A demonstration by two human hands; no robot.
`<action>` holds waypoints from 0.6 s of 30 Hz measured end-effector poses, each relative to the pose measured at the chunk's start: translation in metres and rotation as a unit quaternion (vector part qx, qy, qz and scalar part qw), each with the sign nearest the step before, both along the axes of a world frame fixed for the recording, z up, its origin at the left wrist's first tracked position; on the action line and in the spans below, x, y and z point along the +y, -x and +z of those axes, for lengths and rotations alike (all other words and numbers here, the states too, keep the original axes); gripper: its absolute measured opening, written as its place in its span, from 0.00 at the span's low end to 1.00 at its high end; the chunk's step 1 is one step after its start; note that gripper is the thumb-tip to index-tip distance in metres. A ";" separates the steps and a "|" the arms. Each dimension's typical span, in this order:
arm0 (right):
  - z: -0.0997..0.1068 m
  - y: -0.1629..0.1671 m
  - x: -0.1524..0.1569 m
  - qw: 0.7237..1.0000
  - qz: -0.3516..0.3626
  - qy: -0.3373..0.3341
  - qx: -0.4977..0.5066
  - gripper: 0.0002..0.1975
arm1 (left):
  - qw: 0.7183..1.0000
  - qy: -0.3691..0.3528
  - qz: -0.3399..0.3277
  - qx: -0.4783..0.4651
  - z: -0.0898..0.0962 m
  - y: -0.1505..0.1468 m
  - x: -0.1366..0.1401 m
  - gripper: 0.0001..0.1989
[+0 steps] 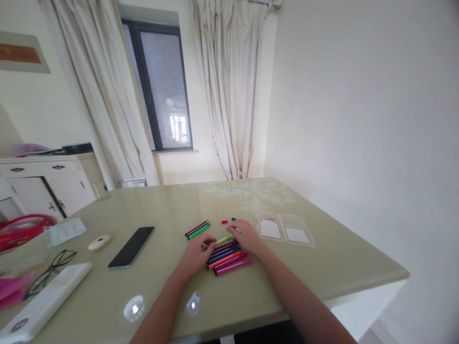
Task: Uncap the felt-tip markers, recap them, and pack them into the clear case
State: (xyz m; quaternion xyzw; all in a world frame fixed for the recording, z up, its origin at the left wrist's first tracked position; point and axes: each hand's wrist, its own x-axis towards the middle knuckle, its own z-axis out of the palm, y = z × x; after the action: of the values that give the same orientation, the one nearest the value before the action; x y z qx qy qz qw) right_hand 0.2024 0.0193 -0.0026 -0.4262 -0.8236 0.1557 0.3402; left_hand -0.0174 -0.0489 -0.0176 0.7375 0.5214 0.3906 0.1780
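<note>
A yellow-green felt-tip marker (224, 240) lies between my two hands. My left hand (196, 254) pinches its left end with thumb and finger. My right hand (245, 234) closes on its other end. Just below it several capped markers lie side by side, among them an orange marker (224, 260) and a pink marker (234, 267). Beyond my left hand a green marker (198, 231) and a red marker (196, 228) lie with dark tips bare. A small red cap (224, 221) and a dark green cap (233, 219) rest past my right hand.
An opened clear plastic case (297, 235) with white cards lies at the right. Leftward are a phone (132, 247), a round cream object (99, 242), glasses (53, 267), a face mask (67, 232) and a long white device (46, 301). The table (344, 267) has a near right corner.
</note>
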 end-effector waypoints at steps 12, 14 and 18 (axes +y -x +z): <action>0.007 0.038 0.046 0.992 -0.033 0.030 -0.118 0.06 | 0.952 0.021 0.272 0.139 -0.005 0.048 0.016 0.19; 0.006 0.034 0.039 0.995 -0.034 0.027 -0.085 0.06 | 0.945 0.030 0.287 0.154 -0.007 0.052 0.015 0.16; 0.003 0.014 0.019 0.999 -0.019 0.032 0.034 0.11 | 0.936 0.037 0.314 0.157 -0.007 0.057 0.013 0.12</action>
State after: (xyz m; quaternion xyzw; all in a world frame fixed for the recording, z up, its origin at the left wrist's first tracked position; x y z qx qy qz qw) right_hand 0.1883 0.0384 0.0007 -0.4467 -0.7981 0.1900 0.3571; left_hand -0.0741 -0.0361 -0.0245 0.5811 0.7618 0.2862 -0.0113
